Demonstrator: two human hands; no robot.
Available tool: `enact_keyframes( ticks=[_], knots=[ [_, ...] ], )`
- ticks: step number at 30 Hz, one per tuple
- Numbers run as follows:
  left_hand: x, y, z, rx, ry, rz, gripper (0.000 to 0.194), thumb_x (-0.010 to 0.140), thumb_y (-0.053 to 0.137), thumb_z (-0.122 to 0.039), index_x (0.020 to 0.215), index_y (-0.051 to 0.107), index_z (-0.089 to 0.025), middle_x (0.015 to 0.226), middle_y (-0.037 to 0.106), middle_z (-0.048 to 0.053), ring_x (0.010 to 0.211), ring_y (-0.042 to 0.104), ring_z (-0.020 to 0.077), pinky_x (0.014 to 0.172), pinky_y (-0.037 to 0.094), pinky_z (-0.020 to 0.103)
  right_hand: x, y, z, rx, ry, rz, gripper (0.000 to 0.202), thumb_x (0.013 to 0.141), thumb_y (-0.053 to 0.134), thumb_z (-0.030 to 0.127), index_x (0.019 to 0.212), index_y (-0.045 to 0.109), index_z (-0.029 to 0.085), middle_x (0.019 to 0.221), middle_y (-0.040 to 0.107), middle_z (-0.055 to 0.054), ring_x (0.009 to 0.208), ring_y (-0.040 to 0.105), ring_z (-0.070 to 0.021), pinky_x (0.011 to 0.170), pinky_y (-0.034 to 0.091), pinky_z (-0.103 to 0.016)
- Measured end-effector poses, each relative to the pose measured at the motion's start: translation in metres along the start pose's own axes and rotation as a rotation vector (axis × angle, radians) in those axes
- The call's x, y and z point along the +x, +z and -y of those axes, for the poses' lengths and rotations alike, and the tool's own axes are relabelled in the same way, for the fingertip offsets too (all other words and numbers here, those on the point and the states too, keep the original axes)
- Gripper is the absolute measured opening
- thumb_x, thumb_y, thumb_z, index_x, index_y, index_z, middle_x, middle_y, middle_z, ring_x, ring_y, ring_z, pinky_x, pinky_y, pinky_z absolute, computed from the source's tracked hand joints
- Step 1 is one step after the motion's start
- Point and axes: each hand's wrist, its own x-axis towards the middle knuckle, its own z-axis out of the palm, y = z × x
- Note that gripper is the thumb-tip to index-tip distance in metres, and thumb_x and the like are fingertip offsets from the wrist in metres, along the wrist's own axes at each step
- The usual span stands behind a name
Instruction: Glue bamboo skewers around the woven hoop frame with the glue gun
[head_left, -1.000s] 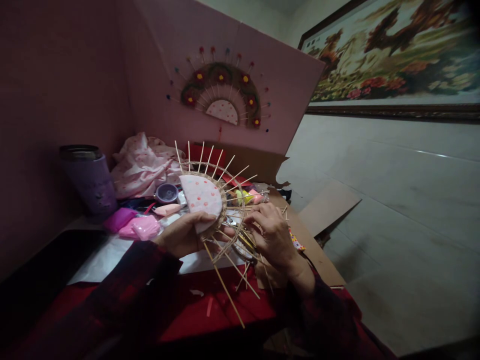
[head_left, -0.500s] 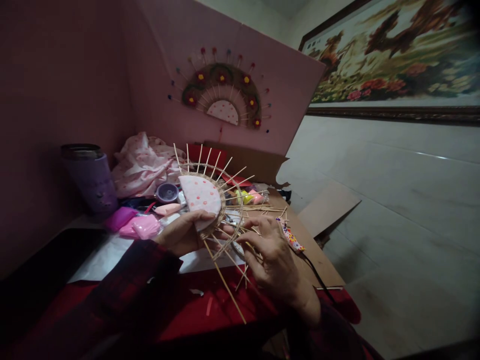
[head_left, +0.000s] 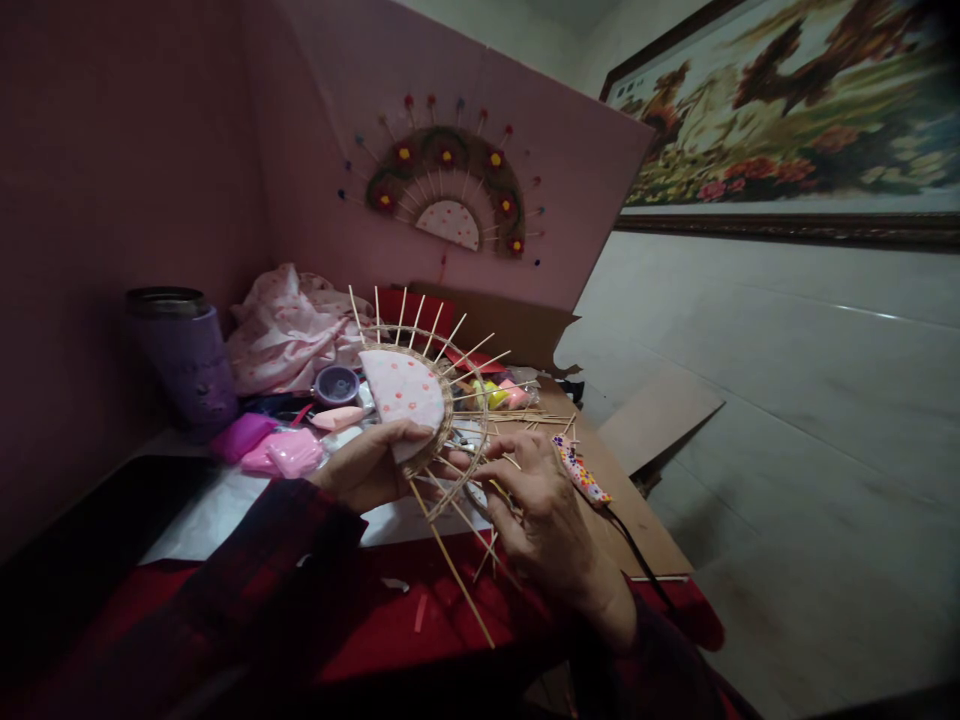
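My left hand [head_left: 375,462] grips a half-round fan frame by its lower edge, thumb on the white panel [head_left: 403,395] with red dots, fingers behind. Thin sticks fan out from the panel's woven rim, and a ring of twine [head_left: 486,400] crosses them farther out. At the ring's lower right, my right hand [head_left: 536,495] is pinched on the twine and a stick; its fingertips partly overlap them. One long stick [head_left: 454,570] slants down from the frame over the red cloth.
A purple tumbler [head_left: 184,355], crumpled pink cloth [head_left: 292,330] and pink clay packets [head_left: 281,452] lie left. Behind, a finished fan [head_left: 442,190] is on a pink board. Loose sticks and a patterned strip [head_left: 581,470] rest on cardboard [head_left: 637,530] at right.
My right hand's fingers have closed in slightly at the ring's edge. The fan frame stays in my left hand, nearly unmoved.
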Motion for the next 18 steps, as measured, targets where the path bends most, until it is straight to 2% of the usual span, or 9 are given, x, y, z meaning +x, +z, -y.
enact_keyframes(
  ticks=[8, 18],
  knots=[
    [-0.0006, 0.0038, -0.0011, 0.014, -0.010, -0.011, 0.027, 0.080, 0.043, -0.019, 0.092, 0.063, -0.004, 0.081, 0.070, 0.016, 0.075, 0.065, 0.0247, 0.075, 0.047, 0.041, -0.0013, 0.0022, 0.0048, 0.021, -0.008, 0.001, 0.020, 0.078, 0.051, 0.009, 0.090, 0.061, 0.021, 0.102, 0.053, -0.005, 0.100, 0.044, -0.0234, 0.085, 0.036, -0.039],
    [-0.0003, 0.0002, 0.0005, -0.004, 0.000, 0.003, 0.026, 0.080, 0.044, -0.018, 0.094, 0.062, -0.005, 0.081, 0.071, 0.015, 0.074, 0.066, 0.0245, 0.074, 0.048, 0.041, -0.0022, 0.0028, 0.0046, 0.040, -0.007, -0.024, 0.021, 0.077, 0.053, 0.007, 0.091, 0.062, 0.021, 0.101, 0.053, -0.006, 0.099, 0.044, -0.0229, 0.084, 0.037, -0.039]
  ],
)
